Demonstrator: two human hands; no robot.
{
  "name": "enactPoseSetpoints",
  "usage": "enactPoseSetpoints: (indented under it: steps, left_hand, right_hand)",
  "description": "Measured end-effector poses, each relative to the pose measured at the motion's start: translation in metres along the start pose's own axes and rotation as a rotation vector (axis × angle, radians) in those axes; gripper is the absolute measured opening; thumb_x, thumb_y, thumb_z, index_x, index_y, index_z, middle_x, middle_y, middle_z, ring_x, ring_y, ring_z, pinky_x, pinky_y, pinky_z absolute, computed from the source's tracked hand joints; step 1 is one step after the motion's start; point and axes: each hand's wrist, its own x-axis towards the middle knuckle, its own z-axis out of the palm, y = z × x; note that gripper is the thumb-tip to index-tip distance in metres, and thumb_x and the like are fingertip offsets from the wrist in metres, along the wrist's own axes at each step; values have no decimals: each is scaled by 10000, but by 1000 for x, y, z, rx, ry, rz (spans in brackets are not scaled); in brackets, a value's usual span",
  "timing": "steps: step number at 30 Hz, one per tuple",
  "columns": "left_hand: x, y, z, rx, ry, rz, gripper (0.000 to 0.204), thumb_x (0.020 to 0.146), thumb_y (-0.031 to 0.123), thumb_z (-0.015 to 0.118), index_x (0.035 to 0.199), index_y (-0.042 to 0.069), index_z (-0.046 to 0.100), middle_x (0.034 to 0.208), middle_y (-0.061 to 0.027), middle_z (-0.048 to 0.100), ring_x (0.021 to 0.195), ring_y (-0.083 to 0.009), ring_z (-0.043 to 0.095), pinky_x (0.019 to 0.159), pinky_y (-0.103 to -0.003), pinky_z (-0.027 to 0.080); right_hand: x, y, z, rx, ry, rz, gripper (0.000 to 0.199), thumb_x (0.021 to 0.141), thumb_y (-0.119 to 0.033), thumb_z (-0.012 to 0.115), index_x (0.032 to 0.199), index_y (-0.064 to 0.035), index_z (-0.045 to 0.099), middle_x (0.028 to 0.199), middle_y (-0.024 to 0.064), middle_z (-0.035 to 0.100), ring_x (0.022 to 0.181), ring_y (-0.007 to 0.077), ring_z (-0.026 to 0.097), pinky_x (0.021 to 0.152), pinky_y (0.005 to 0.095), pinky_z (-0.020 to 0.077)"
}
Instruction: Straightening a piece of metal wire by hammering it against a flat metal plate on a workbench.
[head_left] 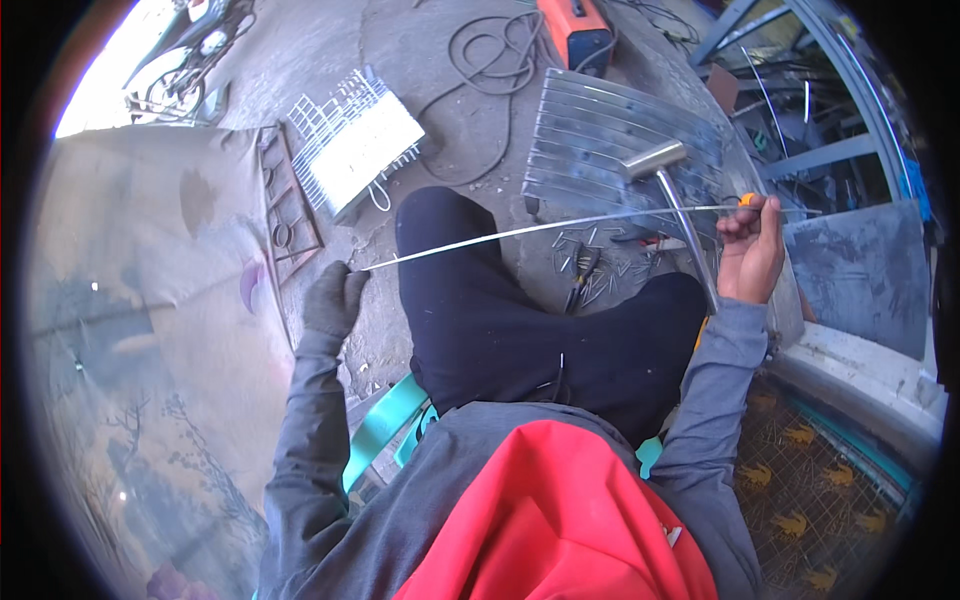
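A long thin pale metal rod (520, 230) spans from hand to hand above my knees, slightly bowed. My left hand (335, 300), in a dark glove, is closed on its left end. My right hand (750, 245), bare, pinches the rod near its right end, and the tip pokes out past the fingers. A small orange thing (748, 200) shows at those fingertips; its kind is unclear. Just left of my right hand, a hammer (655, 160) with a metal handle leans up by my right knee. The rod crosses the hammer's handle in view.
Pliers (581, 275) and scattered short metal pieces (605, 262) lie between my knees. Ahead are a slatted metal panel (620, 130), a white wire rack (365, 145), an orange machine (577, 35) and a coiled cable (490, 60). A stained sheet (170, 300) spreads at left; a metal plate (860, 270) stands right.
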Motion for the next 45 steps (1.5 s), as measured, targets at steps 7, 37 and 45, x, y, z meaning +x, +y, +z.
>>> enactPoseSetpoints:
  steps: [7, 37, 45]
  left_hand:
    - [52, -5, -40, 89, 80, 27, 302, 986, 328, 594, 961, 29, 628, 819, -241, 656, 792, -439, 654, 665, -475, 499]
    - [162, -49, 57, 62, -732, -213, 814, 986, 688, 302, 1254, -6, 631, 1219, -268, 647, 1253, -383, 556, 1076, -420, 391]
    - [201, -50, 59, 109, -888, -234, 933, 905, 817, 227, 1236, 61, 662, 1165, -232, 671, 1195, -381, 584, 1036, -445, 413]
  right_hand:
    - [23, 21, 6, 56, -53, 155, 303, 1015, -336, 572, 1053, -41, 625, 819, 63, 651, 705, 162, 635, 651, 318, 563]
    - [-6, 67, -34, -1475, -196, -90, 363, 941, -325, 606, 1162, -52, 518, 1050, 237, 663, 963, 427, 647, 816, 518, 505]
    - [-33, 55, -61, -1153, -159, -70, 366, 976, -274, 622, 1213, 4, 592, 874, 60, 651, 746, 123, 612, 657, 265, 471]
